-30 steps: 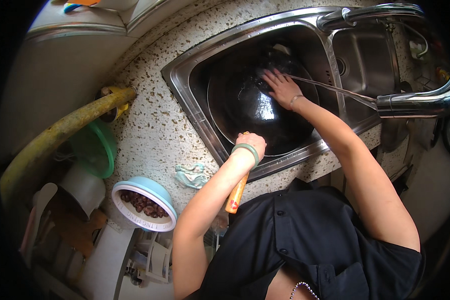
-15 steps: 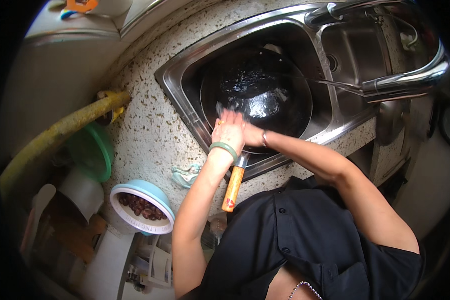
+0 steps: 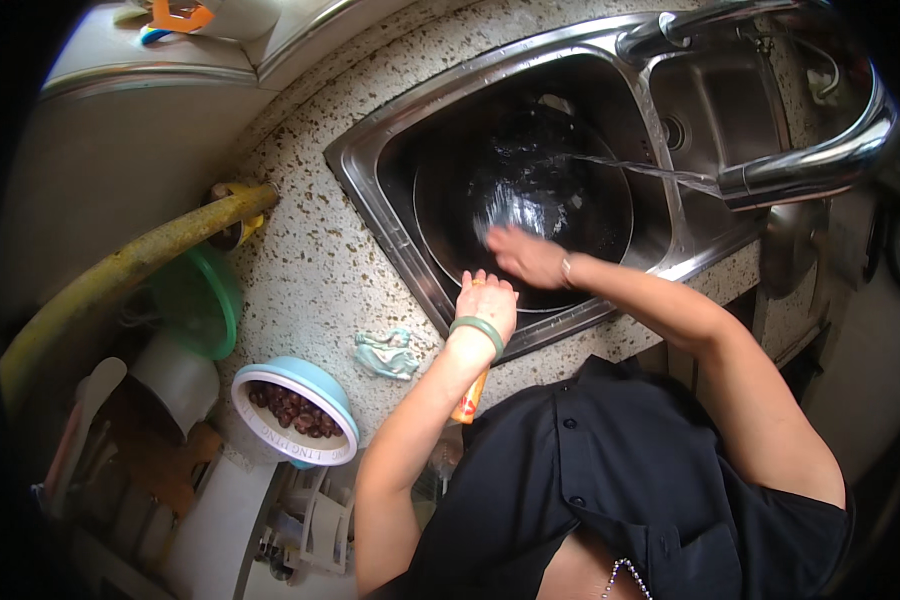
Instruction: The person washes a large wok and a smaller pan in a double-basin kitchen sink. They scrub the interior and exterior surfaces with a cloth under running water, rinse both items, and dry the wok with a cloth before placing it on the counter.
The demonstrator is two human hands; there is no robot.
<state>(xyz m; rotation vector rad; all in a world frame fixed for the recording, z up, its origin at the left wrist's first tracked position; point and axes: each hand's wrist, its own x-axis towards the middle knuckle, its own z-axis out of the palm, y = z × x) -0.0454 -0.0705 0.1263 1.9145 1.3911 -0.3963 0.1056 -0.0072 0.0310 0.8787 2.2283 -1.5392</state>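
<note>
A large dark wok (image 3: pixel 595 225) lies in the left sink basin, with water in it and a wooden handle (image 3: pixel 470 398) pointing toward me over the front rim. My left hand (image 3: pixel 486 305), with a green bangle on its wrist, is closed over the top of that handle, near the wok's edge. Inside the wok, just right of and beyond it, is my right hand (image 3: pixel 535 258). Motion smears its fingers, and whether they hold anything cannot be made out. From the tap (image 3: pixel 800 178) at the right, a stream of water runs into the wok.
Left of the sink, a crumpled pale cloth (image 3: pixel 387 353) lies on the speckled counter (image 3: pixel 305 260). A blue-and-white bowl (image 3: pixel 345 405) of dark red-brown fruit stands nearer me. A green lid (image 3: pixel 215 300) and a yellow pipe (image 3: pixel 140 250) are farther left. The smaller basin (image 3: pixel 715 110) is at right.
My hands were together at the wok's near edge and have separated. The left has come back onto the handle, while the right has moved rightward within the wok.
</note>
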